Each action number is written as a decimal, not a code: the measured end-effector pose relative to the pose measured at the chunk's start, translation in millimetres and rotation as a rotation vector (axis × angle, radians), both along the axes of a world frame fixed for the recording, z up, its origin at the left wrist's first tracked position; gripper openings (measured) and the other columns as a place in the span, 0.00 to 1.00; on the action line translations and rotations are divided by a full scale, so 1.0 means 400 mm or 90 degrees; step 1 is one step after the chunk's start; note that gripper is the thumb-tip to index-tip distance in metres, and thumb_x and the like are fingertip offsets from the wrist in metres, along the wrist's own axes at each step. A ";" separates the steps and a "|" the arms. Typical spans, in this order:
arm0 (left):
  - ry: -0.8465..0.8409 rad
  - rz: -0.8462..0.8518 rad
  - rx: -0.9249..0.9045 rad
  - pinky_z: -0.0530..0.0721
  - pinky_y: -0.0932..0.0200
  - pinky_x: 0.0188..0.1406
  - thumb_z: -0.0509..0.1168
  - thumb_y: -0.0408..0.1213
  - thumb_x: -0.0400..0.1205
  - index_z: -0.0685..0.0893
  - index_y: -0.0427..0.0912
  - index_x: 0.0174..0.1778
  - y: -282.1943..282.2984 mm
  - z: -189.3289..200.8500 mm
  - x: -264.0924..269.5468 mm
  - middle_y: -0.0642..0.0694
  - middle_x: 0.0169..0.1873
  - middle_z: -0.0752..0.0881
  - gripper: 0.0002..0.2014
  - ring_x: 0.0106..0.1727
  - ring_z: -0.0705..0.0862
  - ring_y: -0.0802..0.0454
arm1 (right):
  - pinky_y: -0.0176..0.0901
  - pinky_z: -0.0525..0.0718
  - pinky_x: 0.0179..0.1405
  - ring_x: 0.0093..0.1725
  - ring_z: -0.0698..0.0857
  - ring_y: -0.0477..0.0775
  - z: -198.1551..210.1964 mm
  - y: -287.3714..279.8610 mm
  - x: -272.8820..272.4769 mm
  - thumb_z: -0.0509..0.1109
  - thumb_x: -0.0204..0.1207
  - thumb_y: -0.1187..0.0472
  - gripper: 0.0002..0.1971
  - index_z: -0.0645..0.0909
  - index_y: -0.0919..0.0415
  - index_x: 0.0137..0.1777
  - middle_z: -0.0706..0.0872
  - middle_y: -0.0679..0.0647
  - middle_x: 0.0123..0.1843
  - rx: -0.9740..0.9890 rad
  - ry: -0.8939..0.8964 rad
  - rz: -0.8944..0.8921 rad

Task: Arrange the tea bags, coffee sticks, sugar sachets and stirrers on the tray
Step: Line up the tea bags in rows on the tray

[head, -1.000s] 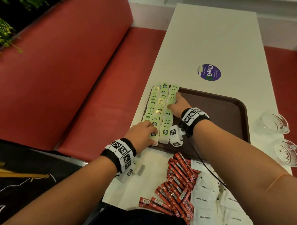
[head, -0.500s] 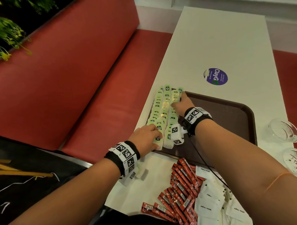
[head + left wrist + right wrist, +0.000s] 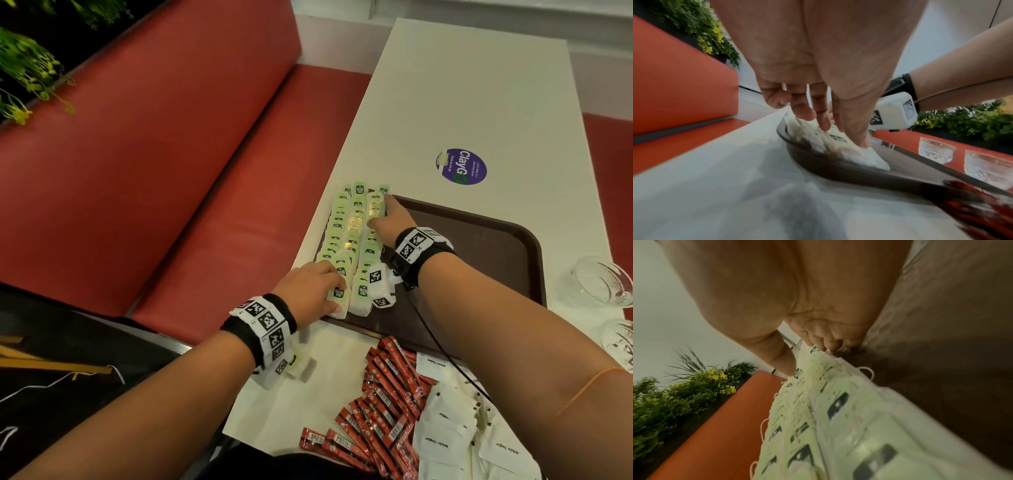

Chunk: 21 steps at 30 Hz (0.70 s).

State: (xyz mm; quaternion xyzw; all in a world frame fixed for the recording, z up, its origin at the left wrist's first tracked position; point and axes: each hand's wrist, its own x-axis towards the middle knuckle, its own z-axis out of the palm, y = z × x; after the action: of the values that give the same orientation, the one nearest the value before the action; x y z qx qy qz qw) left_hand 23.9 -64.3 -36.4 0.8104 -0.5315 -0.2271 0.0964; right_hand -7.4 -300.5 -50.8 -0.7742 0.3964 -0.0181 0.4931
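Observation:
Green-tagged tea bags [image 3: 356,233] lie in overlapping rows along the left side of the brown tray [image 3: 486,246]. My left hand [image 3: 337,291] rests on the near end of the rows, its fingers [image 3: 823,120] straight and its thumb pressing the nearest bag. My right hand [image 3: 383,209] sits at the far end of the right row, thumb on top of the tea bags [image 3: 818,394] and fingertips [image 3: 818,342] against the row's side. Red coffee sticks [image 3: 387,404] and white sugar sachets [image 3: 452,431] lie heaped on the table in front of the tray. No stirrers are in view.
Two clear glass cups [image 3: 603,281] stand right of the tray at the table's edge. A purple round sticker [image 3: 462,167] lies beyond the tray on the white table [image 3: 462,85]. A red bench [image 3: 171,171] runs along the left. The tray's right part is bare.
My right hand has slid farther along the right row toward the tray's far edge. My left hand has stayed on the near end of the tea bags.

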 end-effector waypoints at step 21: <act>-0.013 0.125 0.065 0.80 0.56 0.54 0.68 0.55 0.80 0.80 0.54 0.67 0.260 -0.032 0.009 0.54 0.58 0.78 0.20 0.58 0.83 0.53 | 0.48 0.84 0.44 0.42 0.82 0.53 0.100 0.482 -0.176 0.74 0.71 0.37 0.19 0.81 0.53 0.46 0.84 0.49 0.40 -0.338 0.166 0.593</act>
State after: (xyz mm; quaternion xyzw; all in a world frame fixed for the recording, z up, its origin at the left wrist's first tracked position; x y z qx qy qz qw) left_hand 27.5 39.6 -49.4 0.8647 -0.4380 -0.2352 0.0712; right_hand -77.8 -107.8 -10.9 -0.9612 0.0514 0.1992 0.1836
